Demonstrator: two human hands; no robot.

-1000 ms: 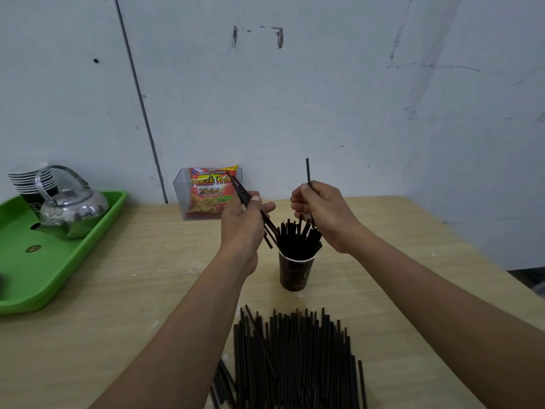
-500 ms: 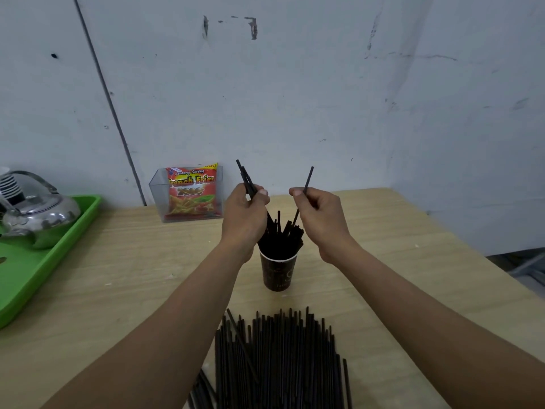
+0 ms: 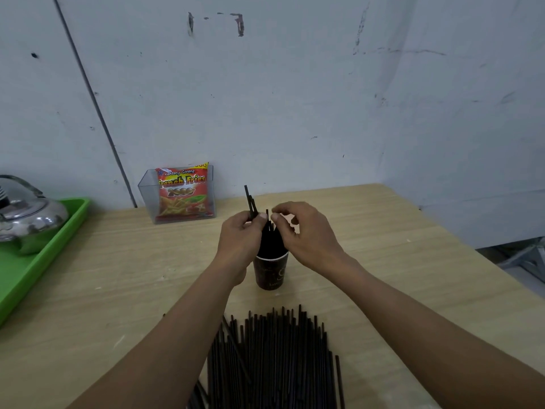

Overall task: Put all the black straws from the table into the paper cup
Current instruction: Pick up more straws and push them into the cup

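Observation:
A dark paper cup [image 3: 270,273] stands mid-table with several black straws [image 3: 270,240] upright in it. My left hand [image 3: 240,240] is beside the cup's left rim, shut on a few black straws [image 3: 250,202] that stick up past its fingers. My right hand [image 3: 306,236] hovers over the cup's right side, thumb and forefinger pinched at the top of one straw [image 3: 267,215] among those in the cup. A large pile of black straws [image 3: 271,358] lies flat on the table near me.
A green tray [image 3: 44,255] with a steel kettle [image 3: 28,215] sits at the left. A clear holder with a red snack packet [image 3: 182,191] stands against the wall behind the cup. The table's right edge [image 3: 472,252] drops off to the floor.
My hands have come together over the cup. The straw in my right hand, held high before, has gone down among the straws in the cup. The view has shifted to the right.

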